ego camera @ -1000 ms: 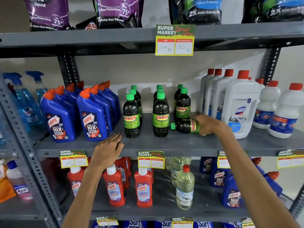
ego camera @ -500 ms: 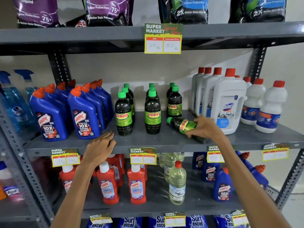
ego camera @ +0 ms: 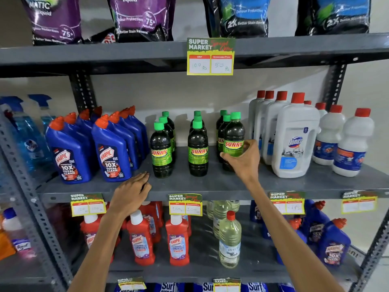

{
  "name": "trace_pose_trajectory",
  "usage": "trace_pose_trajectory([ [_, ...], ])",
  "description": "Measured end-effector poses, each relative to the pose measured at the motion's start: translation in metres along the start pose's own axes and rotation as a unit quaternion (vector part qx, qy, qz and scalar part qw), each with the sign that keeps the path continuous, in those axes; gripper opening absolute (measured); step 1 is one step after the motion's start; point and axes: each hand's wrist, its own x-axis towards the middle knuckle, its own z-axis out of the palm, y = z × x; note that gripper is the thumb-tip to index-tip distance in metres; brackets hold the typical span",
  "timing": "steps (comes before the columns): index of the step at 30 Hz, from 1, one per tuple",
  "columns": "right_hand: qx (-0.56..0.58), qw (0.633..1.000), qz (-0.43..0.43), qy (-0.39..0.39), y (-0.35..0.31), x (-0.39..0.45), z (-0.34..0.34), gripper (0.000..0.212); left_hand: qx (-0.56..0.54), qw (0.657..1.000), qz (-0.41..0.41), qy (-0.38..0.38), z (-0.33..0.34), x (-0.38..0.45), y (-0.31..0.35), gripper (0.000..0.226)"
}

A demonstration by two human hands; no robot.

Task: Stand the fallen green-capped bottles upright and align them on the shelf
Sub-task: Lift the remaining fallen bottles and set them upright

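Dark green-capped Sunny bottles stand in three rows on the grey middle shelf (ego camera: 210,184). The left row's front bottle (ego camera: 161,152) and the middle row's front bottle (ego camera: 197,150) stand upright. My right hand (ego camera: 245,161) grips the lower half of another Sunny bottle (ego camera: 233,135), held upright at the front of the right row; its base is hidden by my hand. My left hand (ego camera: 131,192) rests palm down on the shelf's front edge, fingers apart, holding nothing.
Blue Harpic bottles (ego camera: 111,152) stand left of the Sunny rows, white Domex jugs (ego camera: 294,142) close on the right. Price tags (ego camera: 185,204) hang from the shelf edge. Red Harpic bottles (ego camera: 176,241) and a clear bottle (ego camera: 229,241) fill the shelf below.
My right hand lifted the fallen bottle from lying on its side, through a tilt, to upright at the front of the right row. My left hand stayed on the shelf edge.
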Motion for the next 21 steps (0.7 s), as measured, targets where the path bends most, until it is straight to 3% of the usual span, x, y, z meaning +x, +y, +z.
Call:
trace_pose_trajectory([
  [10,-0.048,0.999,0.006,0.000,0.021,0.002,0.017,0.084,-0.015,1.000,-0.007,0.007,0.001,-0.001,0.000,0.047],
  [21,-0.063,0.997,0.024,-0.030,0.026,-0.004,0.011,0.106,-0.023,0.999,-0.028,0.032,0.001,-0.002,0.006,0.045],
])
